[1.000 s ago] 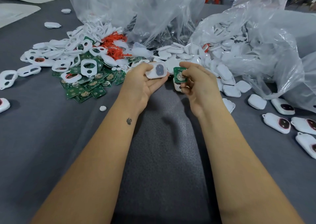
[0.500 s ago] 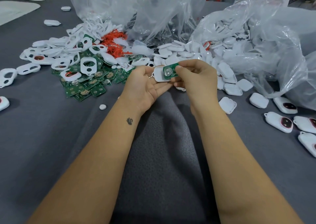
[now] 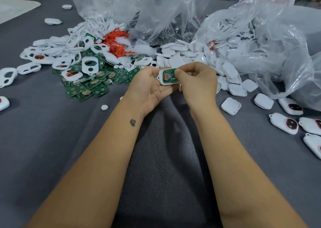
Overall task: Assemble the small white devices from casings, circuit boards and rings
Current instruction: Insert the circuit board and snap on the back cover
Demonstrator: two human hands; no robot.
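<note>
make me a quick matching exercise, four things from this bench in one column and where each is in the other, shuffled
Things:
1. circuit board
2. orange rings
3. spare green boards
4. finished devices

Places:
A. heaped in front of the plastic bags
B. in the white casing the hands hold
C. far right, on the cloth
D. piled left of the left hand

Pairs: 1-B, 2-A, 3-D, 4-C

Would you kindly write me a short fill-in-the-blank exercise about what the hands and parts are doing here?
1. The white casing rests in the ____ hand.
2. The right hand presses a ____ circuit board into it.
3. The pile of loose circuit boards lies to the person's ____.
4. The rings are ____.

Answers: left; green; left; orange
</note>
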